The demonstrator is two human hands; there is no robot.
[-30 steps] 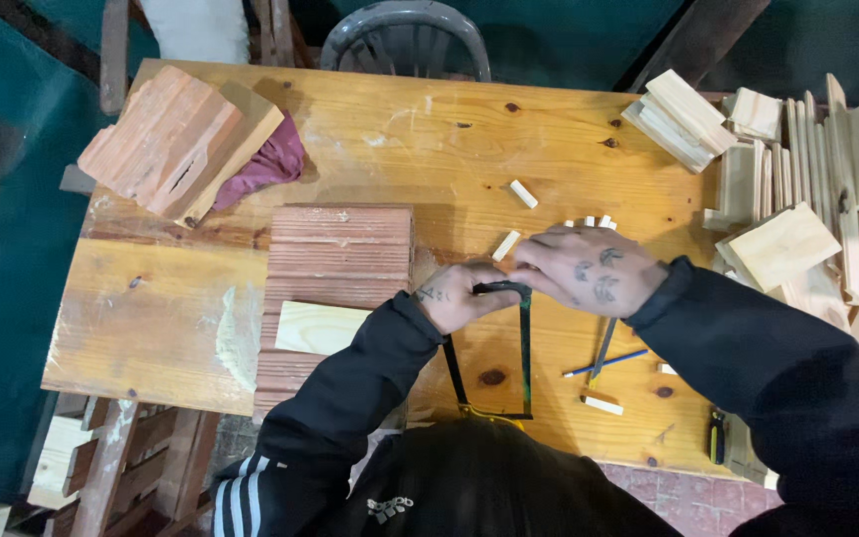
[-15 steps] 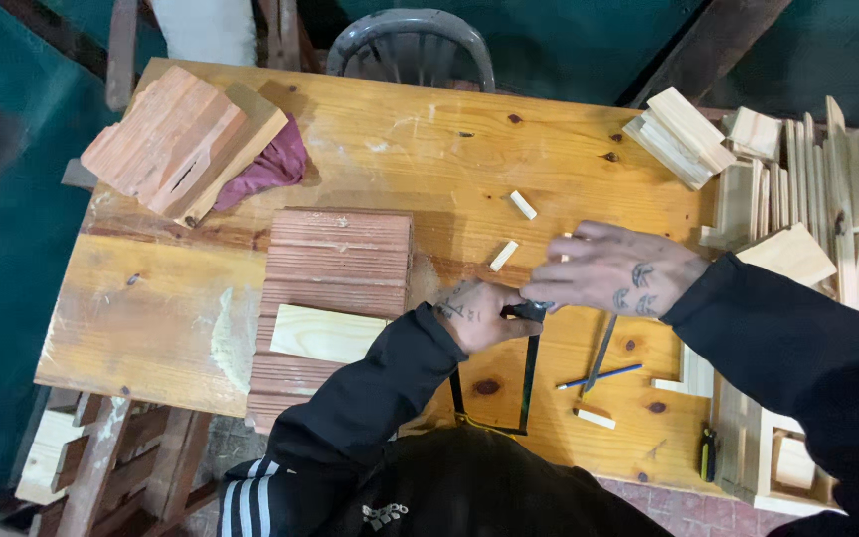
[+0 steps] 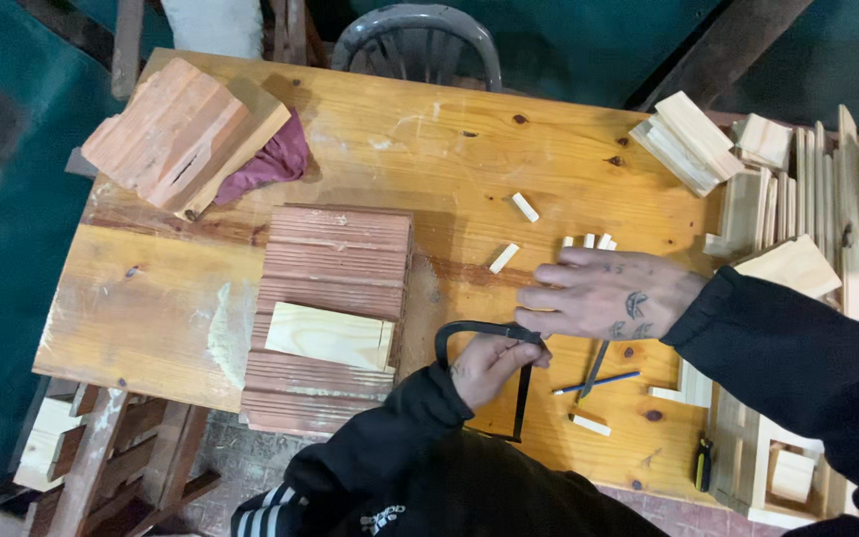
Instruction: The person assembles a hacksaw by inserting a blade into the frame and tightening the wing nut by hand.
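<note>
Just right of the grooved board (image 3: 335,268), your left hand (image 3: 489,366) is clamped around the black saw frame (image 3: 479,333), whose long side runs toward you. Your right hand (image 3: 608,294) lies flat with fingers spread, beyond the saw and touching it, beside small wood pieces (image 3: 589,242).

You worked under soft, even light that left the bench (image 3: 370,129) bright with a faint sheen and short shadows. Surroundings fell dark, wide-angle bending showed at the edges, and focus stayed fairly sharp.
</note>
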